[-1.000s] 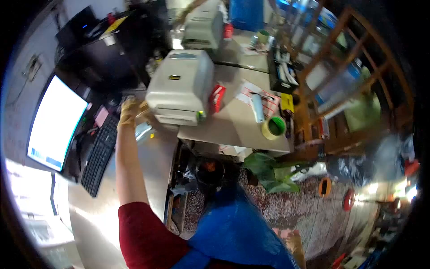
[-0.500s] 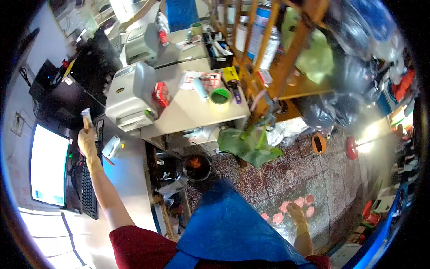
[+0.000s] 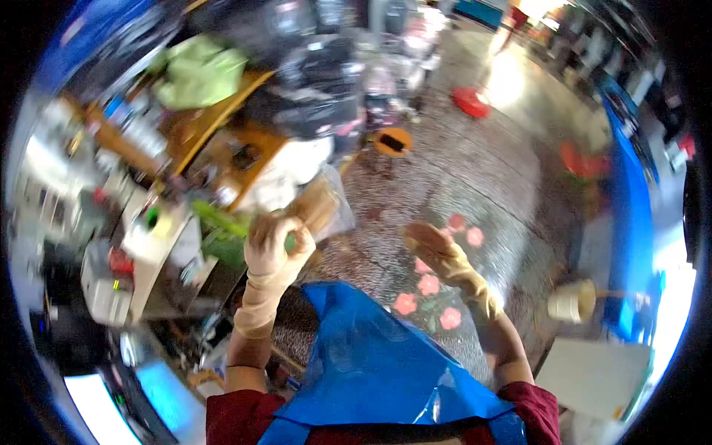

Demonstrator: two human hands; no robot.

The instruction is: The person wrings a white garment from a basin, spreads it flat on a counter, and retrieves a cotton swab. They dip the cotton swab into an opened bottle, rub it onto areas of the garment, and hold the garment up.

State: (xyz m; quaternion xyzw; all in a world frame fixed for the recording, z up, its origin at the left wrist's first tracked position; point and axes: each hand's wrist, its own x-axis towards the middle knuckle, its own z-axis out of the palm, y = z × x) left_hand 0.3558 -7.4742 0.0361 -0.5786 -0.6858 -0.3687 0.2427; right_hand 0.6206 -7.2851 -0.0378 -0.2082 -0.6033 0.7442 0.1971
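Note:
My left hand (image 3: 276,245), in a pale cream glove, has its fingers curled round at the lower left of a clear plastic packet (image 3: 317,205) with something brown inside. Motion blur hides what the contents are. To the right, my gloved right hand (image 3: 436,248) is held over the floor, its fingers stretched out together with nothing visible in them. A blue apron (image 3: 393,363) covers my front, between both arms.
A cluttered desk with a printer (image 3: 107,285) and a lit screen (image 3: 93,404) is on the left. An orange stool (image 3: 393,142) and a red round object (image 3: 472,102) stand ahead. Pink flower shapes (image 3: 429,285) mark the floor. At right are a white bucket (image 3: 567,302) and a pale board (image 3: 593,377).
The view has swung right, away from the desk. My left hand has come from beside the keyboard to in front of me, with a packet in it. My right hand has risen.

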